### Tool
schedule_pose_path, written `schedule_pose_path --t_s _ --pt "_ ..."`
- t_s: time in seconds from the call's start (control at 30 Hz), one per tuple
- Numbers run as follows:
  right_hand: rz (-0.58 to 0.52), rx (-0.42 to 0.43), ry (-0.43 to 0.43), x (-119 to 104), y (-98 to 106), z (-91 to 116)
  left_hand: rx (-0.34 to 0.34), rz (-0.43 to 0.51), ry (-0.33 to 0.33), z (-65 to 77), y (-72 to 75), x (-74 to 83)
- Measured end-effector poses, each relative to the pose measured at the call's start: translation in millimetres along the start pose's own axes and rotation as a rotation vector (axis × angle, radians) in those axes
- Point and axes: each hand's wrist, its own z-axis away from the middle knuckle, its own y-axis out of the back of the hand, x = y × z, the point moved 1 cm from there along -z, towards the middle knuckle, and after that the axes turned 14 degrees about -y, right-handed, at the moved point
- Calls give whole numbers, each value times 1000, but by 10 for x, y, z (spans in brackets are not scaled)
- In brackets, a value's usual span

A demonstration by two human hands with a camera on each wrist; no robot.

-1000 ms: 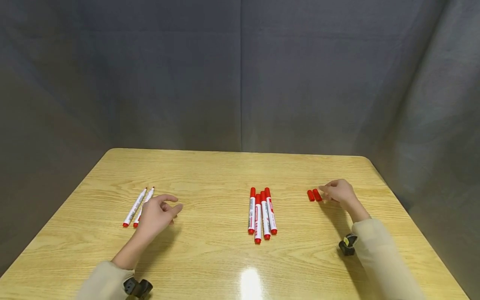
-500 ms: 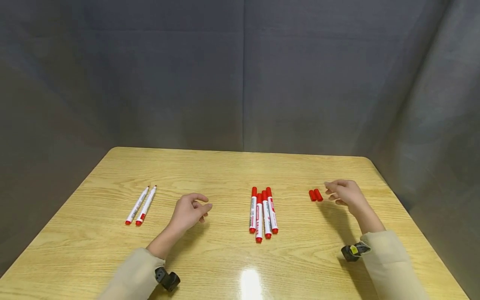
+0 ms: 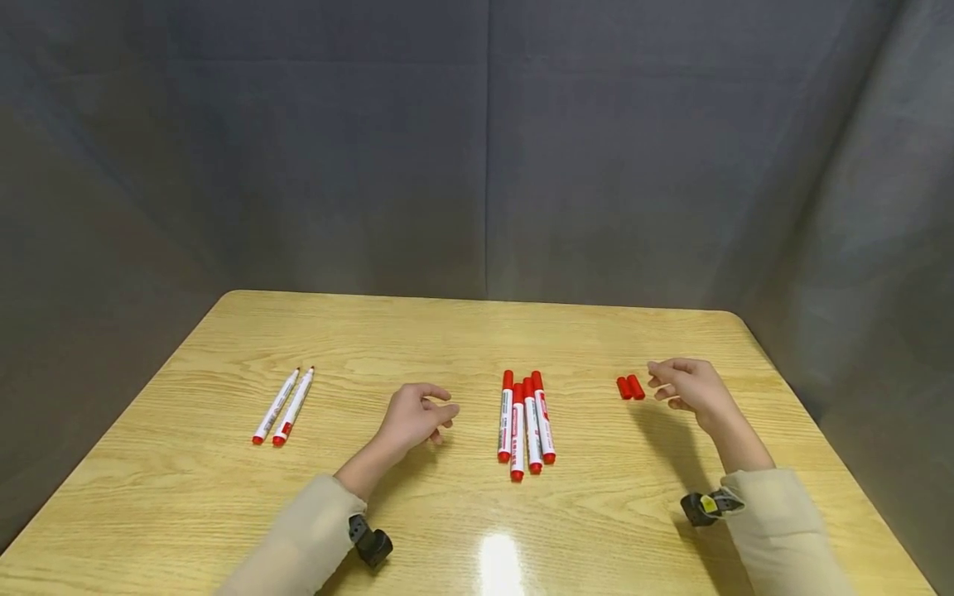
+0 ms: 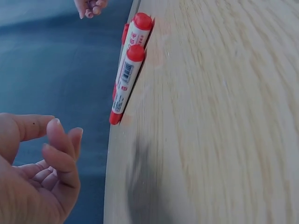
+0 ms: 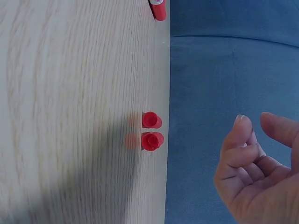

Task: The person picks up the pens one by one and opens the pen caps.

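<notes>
My left hand [image 3: 413, 416] hovers left of a group of capped red-and-white markers [image 3: 517, 439], its fingers loosely bent and nothing between them. In the left wrist view one capped marker [image 4: 122, 88] lies beyond the fingertips. Just right of two loose red caps [image 3: 635, 386], my right hand [image 3: 695, 393] hangs above the table with relaxed, empty fingers. The right wrist view shows the hollow ends of the caps [image 5: 151, 120]. Two uncapped markers [image 3: 295, 407] lie side by side at the left, tips pointing away from me.
The wooden table [image 3: 447, 530] has a glare spot near its front. A dark grey curtain [image 3: 358, 165] hangs behind it and along both sides. Each wrist carries a small black camera [image 3: 370, 542].
My left hand has moved right, from beside the uncapped markers toward the capped ones. My right hand has drawn slightly right, away from the red caps. The markers and caps stay where they were.
</notes>
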Motion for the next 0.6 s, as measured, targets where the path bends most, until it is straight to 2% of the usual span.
schedule_pose_path --t_s 0.17,0.4,0.6 --pt "-3 -6 7 -28 -13 23 -55 -7 8 -37 -91 -10" --pt "7 -8 22 -76 -35 50 -150 -34 84 -124 -280 -15" --pt "-4 -14 28 -97 -62 60 -177 -90 96 -210 -395 -10"
